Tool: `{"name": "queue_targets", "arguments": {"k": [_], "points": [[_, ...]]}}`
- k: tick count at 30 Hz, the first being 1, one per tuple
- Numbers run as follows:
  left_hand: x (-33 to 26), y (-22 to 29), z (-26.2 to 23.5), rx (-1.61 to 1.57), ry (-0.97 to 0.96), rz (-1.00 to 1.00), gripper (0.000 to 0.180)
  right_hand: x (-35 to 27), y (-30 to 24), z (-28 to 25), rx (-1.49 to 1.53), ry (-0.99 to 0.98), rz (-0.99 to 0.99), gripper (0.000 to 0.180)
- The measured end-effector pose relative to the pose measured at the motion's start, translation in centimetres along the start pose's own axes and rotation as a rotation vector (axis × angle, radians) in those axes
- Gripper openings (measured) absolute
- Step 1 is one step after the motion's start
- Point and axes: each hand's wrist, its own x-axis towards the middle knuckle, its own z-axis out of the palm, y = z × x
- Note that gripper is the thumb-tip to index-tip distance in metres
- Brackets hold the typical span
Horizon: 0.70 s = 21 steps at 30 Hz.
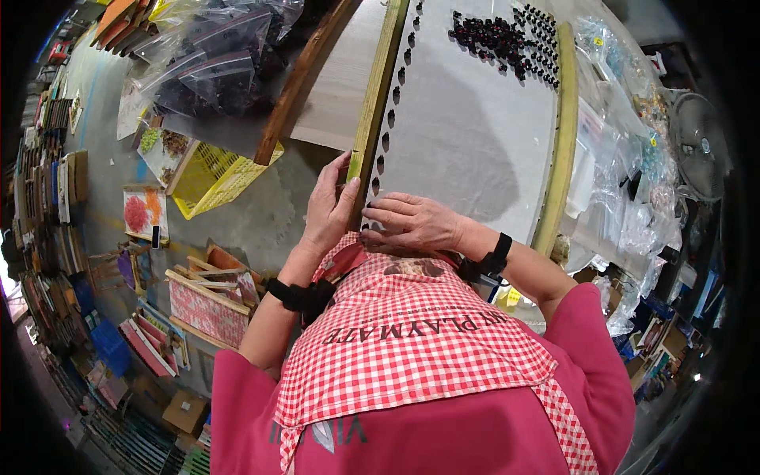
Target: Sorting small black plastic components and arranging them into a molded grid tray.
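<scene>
My left hand (329,204) is closed over the near end of a long yellowish wooden rail (369,131), thumb on top and fingers at its outer side. Beside it, my right hand (415,222) bends its fingers down against the rail's inner edge; whatever its fingertips hold is hidden. A row of small black pieces (385,142) runs along that edge, away from me. They lie on a pale sheet (475,142) between this rail and a second wooden rail (559,142). At the far right of the sheet sits a cluster of black pieces with reddish specks (495,41).
Left of the sheet are a brown wooden bar (305,79), clear zip bags of dark contents (218,71) and a yellow plastic basket (218,178). Clear plastic bags (629,190) crowd the right side, near a fan (697,138). Wooden frames (210,305) stand at lower left.
</scene>
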Motion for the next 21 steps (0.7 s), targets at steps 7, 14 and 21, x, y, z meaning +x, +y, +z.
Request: {"name": "queue_targets", "arguments": {"k": [7, 14, 21], "points": [[0.1, -0.6, 0.4, 0.178, 0.010, 0.056, 0.046, -0.1, -0.2, 1.1, -0.003, 0.001, -0.010, 0.035], [0.0, -0.3, 0.6, 0.097, -0.008, 0.028, 0.048, 0.8, -0.2, 2.1, 0.003, 0.157, 0.095, 0.032], [-0.2, -1.2, 0.3, 0.168, -0.044, 0.080, 0.058, -0.2, 0.5, 2.8, 0.246, 0.161, -0.023, 0.022]]}}
